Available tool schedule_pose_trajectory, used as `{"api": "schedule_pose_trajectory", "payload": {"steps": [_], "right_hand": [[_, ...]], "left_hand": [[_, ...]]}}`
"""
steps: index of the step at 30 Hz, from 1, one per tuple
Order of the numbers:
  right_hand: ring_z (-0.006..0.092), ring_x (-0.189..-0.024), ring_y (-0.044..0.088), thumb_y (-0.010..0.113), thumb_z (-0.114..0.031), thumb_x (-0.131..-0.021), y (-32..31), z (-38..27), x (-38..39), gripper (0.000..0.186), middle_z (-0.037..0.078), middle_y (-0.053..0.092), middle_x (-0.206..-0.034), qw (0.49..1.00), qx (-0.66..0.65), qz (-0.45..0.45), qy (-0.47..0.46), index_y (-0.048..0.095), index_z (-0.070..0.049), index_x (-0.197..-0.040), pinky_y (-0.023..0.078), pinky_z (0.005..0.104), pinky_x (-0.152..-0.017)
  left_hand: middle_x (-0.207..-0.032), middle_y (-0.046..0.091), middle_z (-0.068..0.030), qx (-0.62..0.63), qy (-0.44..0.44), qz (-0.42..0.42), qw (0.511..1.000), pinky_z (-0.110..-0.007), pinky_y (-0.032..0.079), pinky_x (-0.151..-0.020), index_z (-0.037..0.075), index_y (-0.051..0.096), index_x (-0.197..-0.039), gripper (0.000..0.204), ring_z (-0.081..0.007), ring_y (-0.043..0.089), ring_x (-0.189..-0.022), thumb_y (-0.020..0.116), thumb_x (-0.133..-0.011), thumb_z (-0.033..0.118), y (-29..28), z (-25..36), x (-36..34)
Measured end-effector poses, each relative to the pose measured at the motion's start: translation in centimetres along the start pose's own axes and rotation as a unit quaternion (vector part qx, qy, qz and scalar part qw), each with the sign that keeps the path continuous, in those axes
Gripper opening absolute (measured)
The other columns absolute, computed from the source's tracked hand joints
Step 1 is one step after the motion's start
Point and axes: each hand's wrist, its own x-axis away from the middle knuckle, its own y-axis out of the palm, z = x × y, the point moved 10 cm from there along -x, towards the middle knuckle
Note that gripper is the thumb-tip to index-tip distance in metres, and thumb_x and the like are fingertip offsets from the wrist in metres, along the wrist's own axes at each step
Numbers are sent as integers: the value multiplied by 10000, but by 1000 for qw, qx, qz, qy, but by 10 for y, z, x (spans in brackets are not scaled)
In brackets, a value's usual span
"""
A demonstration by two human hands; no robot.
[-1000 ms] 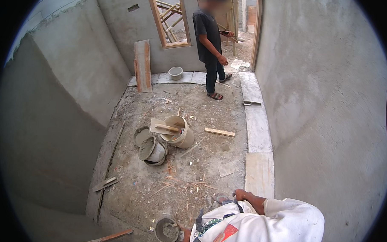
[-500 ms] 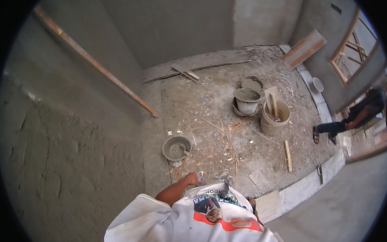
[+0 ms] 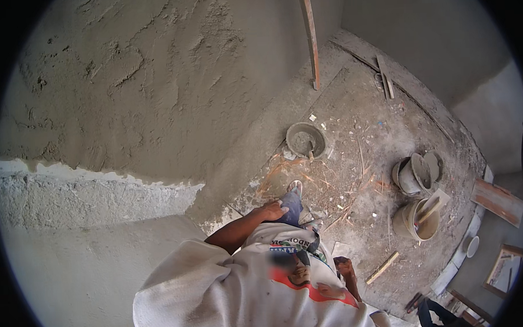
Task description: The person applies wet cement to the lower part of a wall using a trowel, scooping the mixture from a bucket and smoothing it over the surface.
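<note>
My left hand [image 3: 272, 210] hangs by my dark trouser leg [image 3: 292, 205], its fingers loosely bent and apart, with nothing seen in it. At my right side my right hand [image 3: 345, 267] has its fingers curled in, and nothing shows in them. Ahead of my foot, a round black basin [image 3: 296, 131] holds grey mortar [image 3: 300, 142], with a trowel's handle [image 3: 311, 155] leaning over its near rim. Neither hand touches the basin. On the left, rough wet plaster [image 3: 155, 81] covers the wall above a pale bare strip [image 3: 95, 195].
Mortar buckets [image 3: 413, 178] stand to the right beside a pale bucket [image 3: 403, 223] with a float [image 3: 433, 205] in it. A wooden batten [image 3: 382, 267] lies on the littered floor. A long straightedge [image 3: 311, 40] leans on the wall. Another person [image 3: 437, 316] is at lower right.
My view has swung left, so the basin and buckets appear farther right and more plastered wall shows. My right hand has come more into view; my left hand stays low by my leg.
</note>
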Motion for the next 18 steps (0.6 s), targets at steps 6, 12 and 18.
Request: {"api": "schedule_pose_trajectory", "payload": {"steps": [6, 12, 18], "right_hand": [[288, -1046, 761, 563, -338, -1056, -25, -91, -35, 380, 140, 792, -1207, 930, 332, 5, -156, 764, -146, -1315, 593, 407, -958], [276, -949, 677, 673, -138, -972, -49, -213, -16, 152, 149, 658, -1025, 968, 184, 164, 46, 670, -2, -1039, 568, 431, -845], [240, -983, 654, 625, -145, -1025, -91, -256, 2, 156, 105, 670, -1090, 978, 95, 101, 157, 638, -33, -1133, 560, 394, -847]], "left_hand": [[-1274, 744, -320, -64, 26, -158, 985, -516, 557, -1068, -66, 778, -1230, 802, -455, 719, -1235, 571, -1033, 683, -103, 94, 47], [-1166, 791, -276, -133, 31, -161, 977, -527, 599, -969, -16, 827, -1114, 739, -438, 771, -1119, 599, -1019, 680, -115, 89, 11], [-1141, 790, -257, -106, 120, -192, 968, -526, 583, -966, 35, 818, -1151, 609, -437, 760, -1102, 564, -1062, 582, -101, 80, -13]]}}
